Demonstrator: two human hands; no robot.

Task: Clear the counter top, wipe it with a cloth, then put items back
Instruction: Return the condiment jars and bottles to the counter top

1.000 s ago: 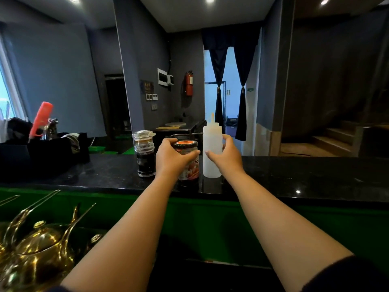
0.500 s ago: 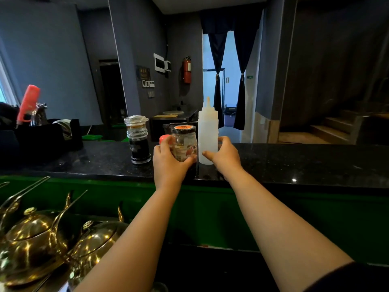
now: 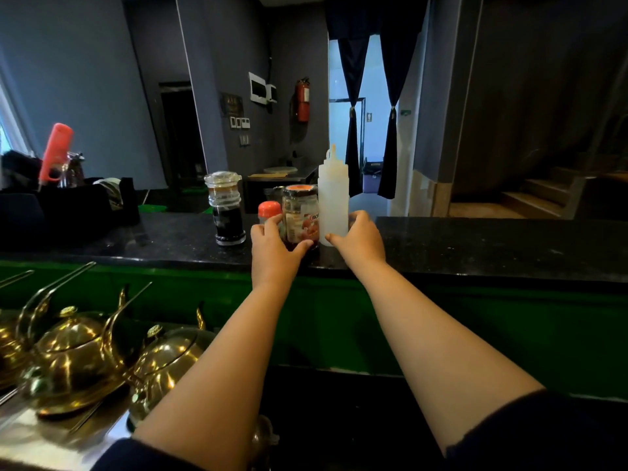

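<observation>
Head view: four containers on counter (image 3: 475,246) (two gripped by hands).

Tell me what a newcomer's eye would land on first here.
Two bare arms reach to the black counter: the left hand holds a labelled jam jar, the right hand a white squeeze bottle. Left of them stands a dark sauce dispenser. Shiny brass teapots crowd the lower left corner.
</observation>
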